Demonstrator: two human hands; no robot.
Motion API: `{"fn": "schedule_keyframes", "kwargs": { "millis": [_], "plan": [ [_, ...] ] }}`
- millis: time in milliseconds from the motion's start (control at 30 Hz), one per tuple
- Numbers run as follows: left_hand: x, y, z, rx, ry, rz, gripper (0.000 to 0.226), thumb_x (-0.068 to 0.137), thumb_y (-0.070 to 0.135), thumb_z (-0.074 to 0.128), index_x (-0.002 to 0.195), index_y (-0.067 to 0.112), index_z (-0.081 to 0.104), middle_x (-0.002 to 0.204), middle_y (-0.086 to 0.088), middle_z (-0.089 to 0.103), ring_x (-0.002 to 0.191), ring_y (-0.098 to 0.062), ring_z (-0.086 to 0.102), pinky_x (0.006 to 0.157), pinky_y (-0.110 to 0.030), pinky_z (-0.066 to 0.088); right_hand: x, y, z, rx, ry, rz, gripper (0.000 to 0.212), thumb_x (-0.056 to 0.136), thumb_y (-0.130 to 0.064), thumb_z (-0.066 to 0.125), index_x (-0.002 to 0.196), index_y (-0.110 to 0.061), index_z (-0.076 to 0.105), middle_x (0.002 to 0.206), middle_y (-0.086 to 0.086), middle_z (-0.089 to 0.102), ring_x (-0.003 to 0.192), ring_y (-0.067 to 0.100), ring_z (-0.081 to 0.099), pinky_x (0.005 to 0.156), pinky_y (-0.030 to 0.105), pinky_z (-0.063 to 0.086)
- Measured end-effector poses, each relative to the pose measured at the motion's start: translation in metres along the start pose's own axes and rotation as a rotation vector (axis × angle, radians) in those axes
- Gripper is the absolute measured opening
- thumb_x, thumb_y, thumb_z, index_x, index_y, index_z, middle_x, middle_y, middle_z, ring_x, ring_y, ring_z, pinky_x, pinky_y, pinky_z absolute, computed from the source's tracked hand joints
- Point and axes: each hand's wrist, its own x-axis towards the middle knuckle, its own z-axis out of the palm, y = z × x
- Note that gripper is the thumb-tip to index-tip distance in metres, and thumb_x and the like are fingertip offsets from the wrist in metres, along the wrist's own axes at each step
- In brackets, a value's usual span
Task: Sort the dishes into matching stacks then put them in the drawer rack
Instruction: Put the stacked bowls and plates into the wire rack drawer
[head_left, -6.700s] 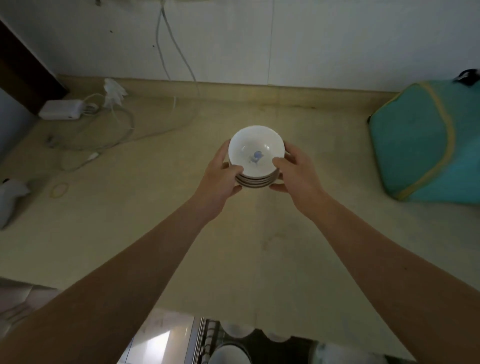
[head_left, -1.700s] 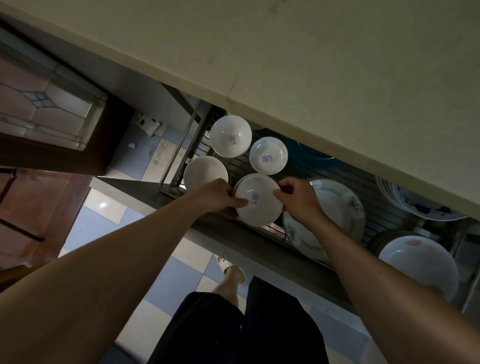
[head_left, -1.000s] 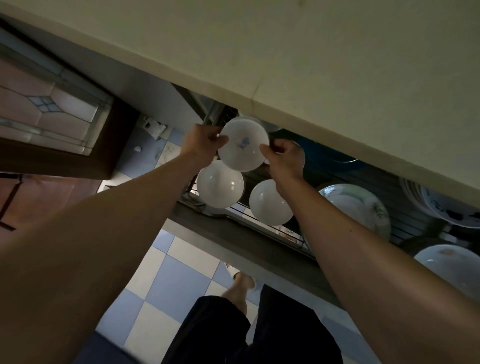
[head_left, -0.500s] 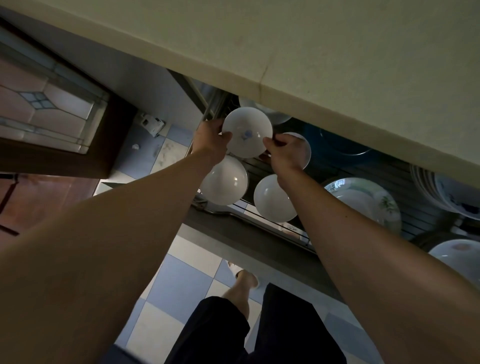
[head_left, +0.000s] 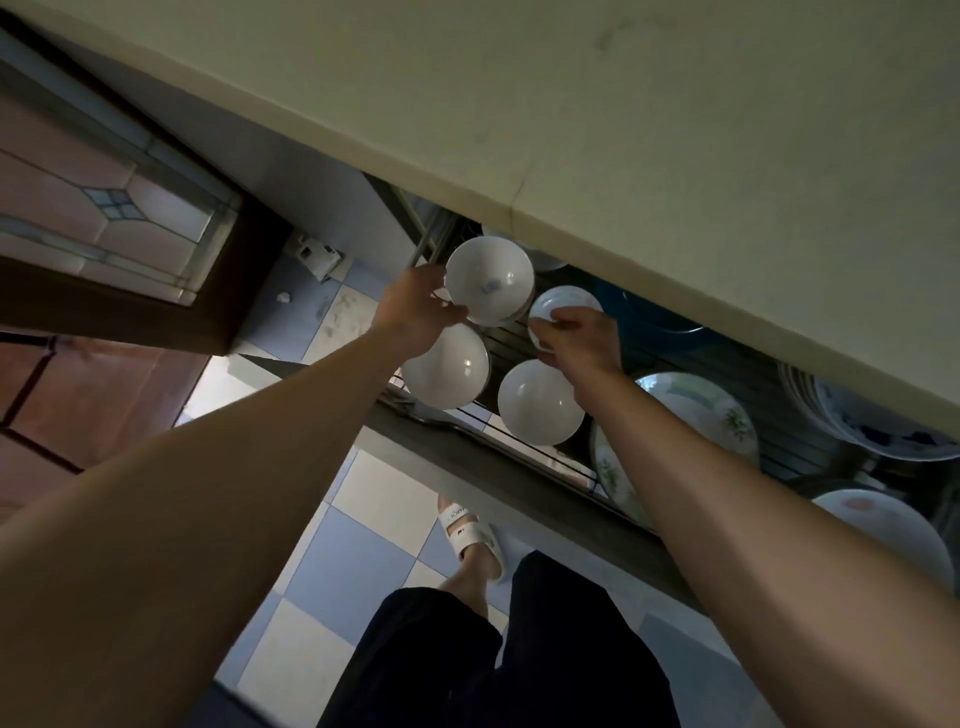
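A stack of white bowls (head_left: 491, 280) with a small blue mark inside the top one hangs over the back left of the drawer rack (head_left: 524, 345). My left hand (head_left: 415, 309) grips the stack's left rim. My right hand (head_left: 584, 340) is off the stack, just to its right. Its loosely curled fingers lie over the near rim of a small white bowl (head_left: 566, 301) in the rack. Two more white bowls (head_left: 447, 374) (head_left: 540, 402) stand at the rack's front left.
The countertop (head_left: 675, 156) overhangs the back of the open drawer. In the drawer are a dark blue bowl (head_left: 654, 314), a floral plate (head_left: 701, 410), blue-patterned plates (head_left: 878, 421) and a white plate (head_left: 883, 535). My sandalled foot (head_left: 470, 530) stands on the tiled floor below.
The stack went from the countertop down into the drawer, then to its back left. In the last half second my right hand came off the stack and dropped to the small bowl.
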Motion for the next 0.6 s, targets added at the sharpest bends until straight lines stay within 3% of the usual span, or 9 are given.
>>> {"fn": "schedule_keyframes", "kwargs": {
  "millis": [100,167,267,400,467,533,600],
  "plan": [
    [-0.035,0.013,-0.018,-0.095,0.001,0.031,0.045,0.088,0.029,0.075,0.130,0.014,0.065,0.122,-0.001,0.070,0.110,-0.018,0.063,0.091,-0.031,0.042,-0.029,-0.005,-0.027,0.040,-0.020,0.049,0.041,0.086,-0.020,0.080,0.123,-0.010,0.068,0.105,0.000,0.068,0.092,0.016,0.071,0.073,0.031,0.064],
    [-0.062,0.022,-0.030,-0.143,-0.009,0.070,0.050,0.089,0.032,0.075,0.135,0.017,0.061,0.119,0.005,0.072,0.107,-0.010,0.059,0.097,-0.035,0.040,-0.051,-0.010,-0.047,0.062,-0.013,0.054,0.042,0.087,-0.020,0.079,0.126,-0.008,0.067,0.103,0.006,0.071,0.090,0.016,0.072,0.064,0.023,0.062],
    [-0.101,0.032,-0.039,-0.207,-0.041,0.151,0.047,0.091,0.036,0.073,0.133,0.021,0.062,0.118,0.002,0.074,0.106,-0.011,0.063,0.097,-0.035,0.041,-0.090,-0.020,-0.074,0.084,0.014,0.017,0.029,0.090,-0.022,0.076,0.116,-0.009,0.071,0.100,0.011,0.074,0.083,0.015,0.074,0.061,0.020,0.059],
    [-0.146,0.041,-0.044,-0.298,-0.095,0.233,0.041,0.094,0.039,0.068,0.130,0.021,0.063,0.106,0.001,0.076,0.099,-0.016,0.071,0.100,-0.045,0.052,-0.151,-0.026,-0.100,0.041,0.116,-0.097,0.005,0.093,-0.028,0.073,0.097,-0.025,0.071,0.091,-0.005,0.073,0.071,-0.007,0.069,0.054,0.007,0.051],
    [-0.166,0.041,-0.045,-0.349,-0.110,0.275,0.029,0.096,0.035,0.066,0.120,0.019,0.067,0.099,0.002,0.076,0.093,-0.016,0.072,0.093,-0.045,0.057,-0.180,-0.024,-0.110,0.027,0.183,-0.113,0.003,0.093,-0.034,0.071,0.095,-0.031,0.070,0.095,-0.006,0.073,0.081,0.000,0.071,0.066,0.015,0.058],
    [-0.183,0.036,-0.044,-0.376,-0.077,0.316,0.013,0.097,0.034,0.064,0.100,0.023,0.070,0.083,0.006,0.076,0.079,-0.008,0.071,0.075,-0.032,0.060,-0.209,-0.016,-0.118,0.078,0.231,-0.102,0.001,0.095,-0.032,0.069,0.094,-0.033,0.070,0.102,-0.001,0.074,0.090,0.010,0.072,0.076,0.028,0.062],
    [-0.199,0.029,-0.042,-0.374,-0.028,0.337,0.019,0.098,0.038,0.062,0.085,0.025,0.069,0.071,0.008,0.073,0.064,-0.001,0.067,0.058,-0.016,0.051,-0.238,-0.005,-0.124,0.174,0.300,-0.101,0.004,0.096,-0.027,0.068,0.098,-0.029,0.070,0.104,0.003,0.074,0.091,0.013,0.074,0.073,0.028,0.062]
  ]
}}
